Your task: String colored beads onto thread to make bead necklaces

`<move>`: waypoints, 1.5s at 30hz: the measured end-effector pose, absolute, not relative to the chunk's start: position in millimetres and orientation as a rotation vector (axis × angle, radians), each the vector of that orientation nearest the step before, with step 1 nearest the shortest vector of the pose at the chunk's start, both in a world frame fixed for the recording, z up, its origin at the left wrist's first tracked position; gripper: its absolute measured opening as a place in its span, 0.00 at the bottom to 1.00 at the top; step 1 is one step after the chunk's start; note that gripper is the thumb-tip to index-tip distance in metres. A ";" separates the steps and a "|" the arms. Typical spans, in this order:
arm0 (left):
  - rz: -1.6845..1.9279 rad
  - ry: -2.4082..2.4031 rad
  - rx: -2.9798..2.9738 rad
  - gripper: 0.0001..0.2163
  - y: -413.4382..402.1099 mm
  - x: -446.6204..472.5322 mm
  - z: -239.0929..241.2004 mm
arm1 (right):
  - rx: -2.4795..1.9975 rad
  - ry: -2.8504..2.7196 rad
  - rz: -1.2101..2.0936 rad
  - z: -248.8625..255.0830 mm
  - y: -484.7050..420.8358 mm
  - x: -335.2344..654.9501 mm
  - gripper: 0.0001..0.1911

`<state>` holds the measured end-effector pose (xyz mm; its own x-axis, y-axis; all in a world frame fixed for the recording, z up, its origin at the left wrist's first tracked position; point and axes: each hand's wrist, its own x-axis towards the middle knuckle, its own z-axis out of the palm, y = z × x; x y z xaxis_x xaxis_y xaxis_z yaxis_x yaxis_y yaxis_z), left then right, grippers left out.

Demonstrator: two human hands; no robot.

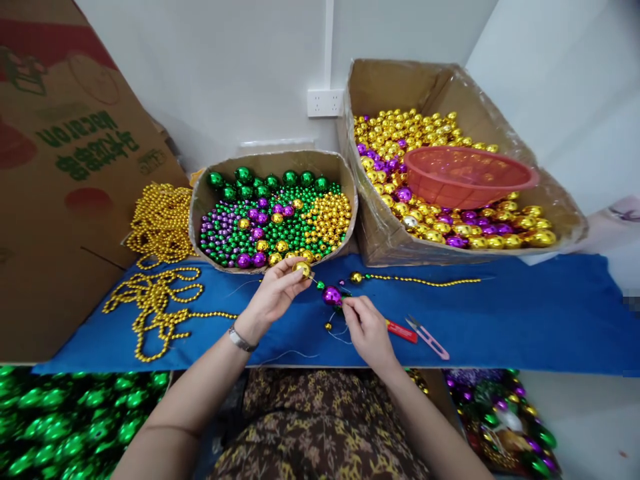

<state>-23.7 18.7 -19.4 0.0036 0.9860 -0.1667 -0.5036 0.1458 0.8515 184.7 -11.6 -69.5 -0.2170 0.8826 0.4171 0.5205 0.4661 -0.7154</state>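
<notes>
Plain white walls meet in a right-hand corner, a white socket sits below a vertical cable strip on the back one, and blue cloth covers the surface under soft, even light.

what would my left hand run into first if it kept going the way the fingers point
Probably the front wall of the small cardboard box. The left hand, pinching a gold ball, points away and slightly right, and that wall sits just past the ball, though depth is unclear.
</notes>
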 end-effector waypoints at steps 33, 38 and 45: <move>1.199 2.228 1.738 0.09 77.1 -151.2 2.3 | -0.885 -1.015 1.590 -74.2 -8.0 184.3 0.17; 0.672 2.300 1.974 0.10 96.2 -181.0 -3.7 | -0.861 -0.974 1.617 -76.4 -6.8 180.5 0.16; 0.564 2.240 1.999 0.12 116.8 -161.6 -17.3 | -0.852 -0.968 1.619 -74.8 -7.6 174.3 0.16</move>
